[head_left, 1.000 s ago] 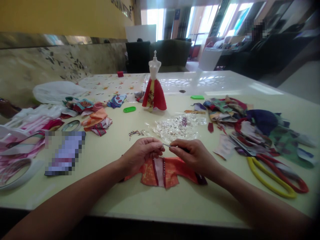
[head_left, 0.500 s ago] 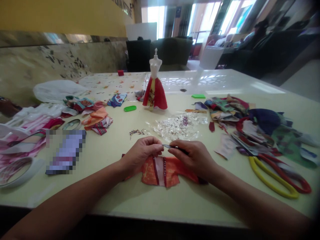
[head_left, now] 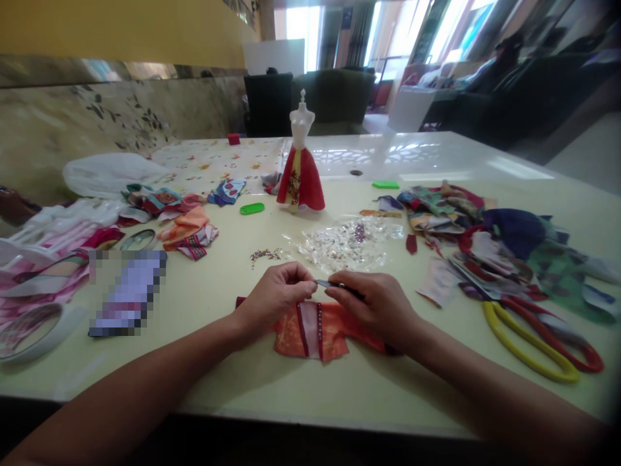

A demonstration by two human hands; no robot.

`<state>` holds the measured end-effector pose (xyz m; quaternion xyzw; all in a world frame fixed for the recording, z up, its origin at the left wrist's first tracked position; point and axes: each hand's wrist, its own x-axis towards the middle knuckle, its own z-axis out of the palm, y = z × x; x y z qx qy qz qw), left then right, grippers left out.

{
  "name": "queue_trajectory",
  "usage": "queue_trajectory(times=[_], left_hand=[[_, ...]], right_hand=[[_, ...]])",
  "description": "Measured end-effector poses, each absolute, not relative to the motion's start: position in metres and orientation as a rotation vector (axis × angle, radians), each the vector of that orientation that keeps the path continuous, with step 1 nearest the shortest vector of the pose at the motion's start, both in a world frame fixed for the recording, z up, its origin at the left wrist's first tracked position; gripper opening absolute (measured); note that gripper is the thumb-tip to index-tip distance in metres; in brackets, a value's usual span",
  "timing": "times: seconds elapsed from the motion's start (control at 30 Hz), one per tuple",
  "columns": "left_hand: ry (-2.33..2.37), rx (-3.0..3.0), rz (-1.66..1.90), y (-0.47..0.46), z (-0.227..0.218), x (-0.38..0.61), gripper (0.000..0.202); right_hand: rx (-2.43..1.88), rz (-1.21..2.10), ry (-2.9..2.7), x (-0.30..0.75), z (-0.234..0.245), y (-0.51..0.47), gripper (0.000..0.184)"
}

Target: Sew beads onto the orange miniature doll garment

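Note:
Above a small orange doll jacket point(head_left: 334, 336) with dark red trim and a row of tiny beads, my two hands meet. My left hand point(head_left: 279, 291) is closed in a pinch; what its fingertips hold is too small to make out. A slim tool point(head_left: 326, 283) with a pointed metal tip and dark handle, perhaps tweezers, is gripped in my right hand point(head_left: 376, 304). Its tip points at the left fingertips. The jacket lies flat on the table, partly covered by both hands. Just beyond are loose small beads point(head_left: 264, 257) and clear plastic with sequins point(head_left: 334, 246).
A white doll mannequin point(head_left: 301, 123) in a red skirt point(head_left: 310, 184) stands behind. Fabric scraps point(head_left: 441, 207) and scissors with yellow and red handles point(head_left: 528, 349) lie right. At left are tape point(head_left: 36, 330), a blurred-out rectangular item point(head_left: 129, 291) and more cloth point(head_left: 187, 226). Green trays point(head_left: 252, 208) lie farther back.
Hardly anything differs: the view has shifted very slightly, and both hands keep the same pose with the tool tip at the left fingertips.

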<state>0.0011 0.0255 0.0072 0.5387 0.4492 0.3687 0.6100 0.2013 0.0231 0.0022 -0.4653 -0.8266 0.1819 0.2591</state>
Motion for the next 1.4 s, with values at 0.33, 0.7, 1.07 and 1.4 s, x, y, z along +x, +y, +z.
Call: queue_trajectory(times=[0.33,0.7,1.07,1.4], left_hand=[[0.97,1.243,0.828,0.029,0.007,-0.002,0.007],[0.809,1.234,0.832,0.035,0.001,-0.006,0.004],[0.85,1.264,0.754,0.032,0.013,-0.009,0.005],[1.118,1.578,0.743,0.033,0.021,-0.049,0.02]], right_hand=[[-1.195,0.977,-2.086,0.199,0.007,0.023,0.03],[-1.115,1.4,-1.905,0.199,0.012,0.026,0.034],[-1.219,1.105,-1.948,0.204,0.013,0.03,0.033],[-1.395,0.459,-2.568,0.197,0.003,0.023,0.027]])
